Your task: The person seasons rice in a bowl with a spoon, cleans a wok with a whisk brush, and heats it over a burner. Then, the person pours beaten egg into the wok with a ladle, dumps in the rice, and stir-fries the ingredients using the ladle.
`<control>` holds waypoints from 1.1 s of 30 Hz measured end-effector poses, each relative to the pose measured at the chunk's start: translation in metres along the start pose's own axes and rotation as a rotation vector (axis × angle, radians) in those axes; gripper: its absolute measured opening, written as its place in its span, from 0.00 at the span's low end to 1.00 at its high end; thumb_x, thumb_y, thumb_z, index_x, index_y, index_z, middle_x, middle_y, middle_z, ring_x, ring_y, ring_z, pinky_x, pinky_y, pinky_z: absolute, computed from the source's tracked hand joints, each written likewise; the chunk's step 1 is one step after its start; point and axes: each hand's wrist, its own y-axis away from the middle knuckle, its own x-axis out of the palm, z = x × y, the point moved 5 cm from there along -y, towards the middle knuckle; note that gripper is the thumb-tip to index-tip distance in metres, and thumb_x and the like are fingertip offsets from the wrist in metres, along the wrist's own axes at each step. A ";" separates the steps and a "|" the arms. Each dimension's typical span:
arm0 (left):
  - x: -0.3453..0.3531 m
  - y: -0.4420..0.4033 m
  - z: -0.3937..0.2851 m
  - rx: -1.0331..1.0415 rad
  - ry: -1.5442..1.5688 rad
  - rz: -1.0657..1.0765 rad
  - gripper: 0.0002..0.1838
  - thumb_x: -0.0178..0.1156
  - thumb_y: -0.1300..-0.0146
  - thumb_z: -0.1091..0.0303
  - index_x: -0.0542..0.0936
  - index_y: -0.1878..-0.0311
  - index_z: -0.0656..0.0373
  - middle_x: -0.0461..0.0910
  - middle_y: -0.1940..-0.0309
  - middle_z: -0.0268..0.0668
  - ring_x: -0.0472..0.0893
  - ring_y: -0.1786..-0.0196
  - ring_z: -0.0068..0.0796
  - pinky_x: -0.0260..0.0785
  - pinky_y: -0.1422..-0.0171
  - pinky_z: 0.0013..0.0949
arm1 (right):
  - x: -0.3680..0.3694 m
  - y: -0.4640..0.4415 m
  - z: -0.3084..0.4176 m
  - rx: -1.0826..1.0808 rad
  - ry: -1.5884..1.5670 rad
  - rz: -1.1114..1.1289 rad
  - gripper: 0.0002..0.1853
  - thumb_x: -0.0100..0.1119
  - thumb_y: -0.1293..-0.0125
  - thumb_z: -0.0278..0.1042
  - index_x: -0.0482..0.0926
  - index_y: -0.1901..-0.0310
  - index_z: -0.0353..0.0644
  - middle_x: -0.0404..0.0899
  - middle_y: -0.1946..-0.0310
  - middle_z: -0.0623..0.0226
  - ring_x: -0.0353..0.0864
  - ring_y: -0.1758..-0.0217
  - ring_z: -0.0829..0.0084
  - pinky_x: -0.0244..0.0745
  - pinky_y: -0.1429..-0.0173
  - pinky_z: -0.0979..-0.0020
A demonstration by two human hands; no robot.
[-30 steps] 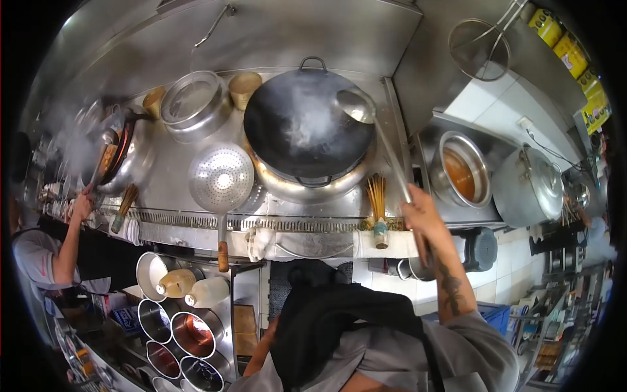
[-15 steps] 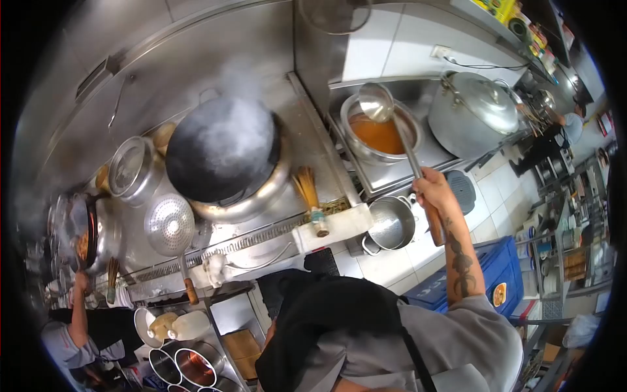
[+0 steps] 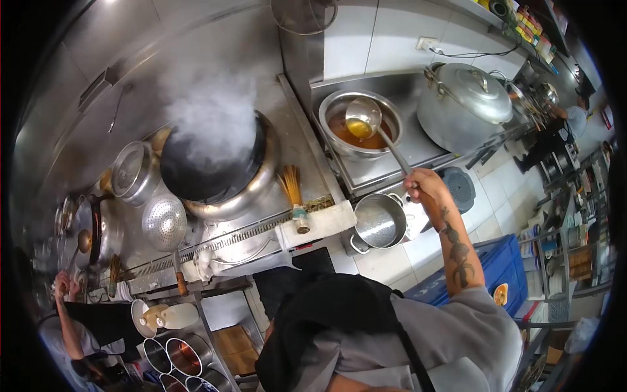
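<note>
My right hand is wrapped round the handle of a long steel ladle. The ladle's round bowl hangs over a metal basin of orange-brown liquid and holds some clear yellow liquid. Left of the basin, a black wok sits on the burner and gives off thick steam. A bamboo wok brush stands on the stove's front edge, and a perforated skimmer lies to the wok's left. My left hand is out of sight.
Right of the basin stands a large lidded pot; lower down is a two-handled pot. A blue bin is beside my arm. At the far left another person's hand works by a second wok. Containers stand lower left.
My right hand has lowered the ladle into the basin's opening, and yellow liquid now shows in its bowl. Steam over the wok looks thicker. The person at left has shifted their hand.
</note>
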 end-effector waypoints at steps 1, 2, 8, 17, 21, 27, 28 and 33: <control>0.002 0.001 0.002 -0.001 0.005 -0.002 0.34 0.52 0.34 0.42 0.68 0.49 0.72 0.75 0.53 0.59 0.75 0.47 0.55 0.65 0.41 0.48 | 0.001 0.004 0.003 -0.014 -0.060 -0.011 0.07 0.49 0.37 0.25 0.73 0.60 0.31 0.71 0.78 0.68 0.66 0.85 0.80 0.59 0.82 0.78; 0.002 0.003 0.005 -0.005 0.007 -0.009 0.34 0.51 0.34 0.42 0.68 0.49 0.72 0.75 0.54 0.59 0.75 0.47 0.55 0.65 0.41 0.48 | 0.003 0.008 0.007 -0.029 -0.121 -0.021 0.07 0.49 0.37 0.25 0.72 0.60 0.31 0.71 0.78 0.68 0.65 0.85 0.81 0.58 0.81 0.78; -0.005 0.010 0.026 -0.009 0.037 -0.025 0.33 0.51 0.34 0.42 0.70 0.52 0.72 0.75 0.56 0.58 0.76 0.49 0.55 0.65 0.43 0.48 | 0.011 0.022 0.022 -0.048 -0.218 0.006 0.13 0.49 0.36 0.28 0.69 0.51 0.33 0.69 0.76 0.71 0.62 0.84 0.83 0.55 0.81 0.79; -0.019 0.046 0.092 -0.057 0.178 -0.136 0.32 0.51 0.34 0.42 0.71 0.55 0.71 0.76 0.59 0.58 0.77 0.51 0.54 0.66 0.45 0.48 | 0.122 0.039 0.015 0.056 -0.405 0.490 0.19 0.45 0.31 0.31 0.67 0.42 0.31 0.67 0.73 0.74 0.62 0.83 0.86 0.57 0.80 0.80; -0.020 0.063 0.116 -0.081 0.238 -0.173 0.32 0.51 0.34 0.42 0.72 0.57 0.71 0.77 0.60 0.58 0.77 0.53 0.54 0.67 0.46 0.48 | 0.200 0.035 0.000 0.229 -0.513 0.776 0.19 0.45 0.30 0.31 0.67 0.41 0.30 0.67 0.71 0.73 0.64 0.82 0.84 0.59 0.78 0.79; -0.016 0.091 0.159 -0.126 0.334 -0.224 0.32 0.50 0.34 0.42 0.73 0.59 0.71 0.77 0.62 0.57 0.78 0.54 0.53 0.67 0.48 0.48 | 0.282 0.038 -0.019 0.355 -0.384 0.846 0.15 0.47 0.31 0.32 0.68 0.47 0.35 0.70 0.73 0.72 0.65 0.81 0.82 0.58 0.78 0.78; -0.015 0.095 0.165 -0.134 0.352 -0.233 0.32 0.50 0.34 0.42 0.73 0.60 0.71 0.77 0.63 0.57 0.78 0.55 0.53 0.67 0.48 0.48 | 0.288 0.037 -0.021 0.340 -0.333 0.819 0.15 0.47 0.31 0.32 0.68 0.46 0.34 0.70 0.73 0.72 0.65 0.82 0.83 0.59 0.79 0.78; -0.015 0.117 0.202 -0.178 0.419 -0.270 0.32 0.50 0.34 0.42 0.74 0.62 0.71 0.78 0.64 0.57 0.79 0.56 0.53 0.68 0.50 0.49 | 0.306 0.000 -0.026 0.112 0.092 0.601 0.10 0.49 0.33 0.31 0.70 0.54 0.36 0.71 0.75 0.73 0.65 0.82 0.83 0.60 0.80 0.78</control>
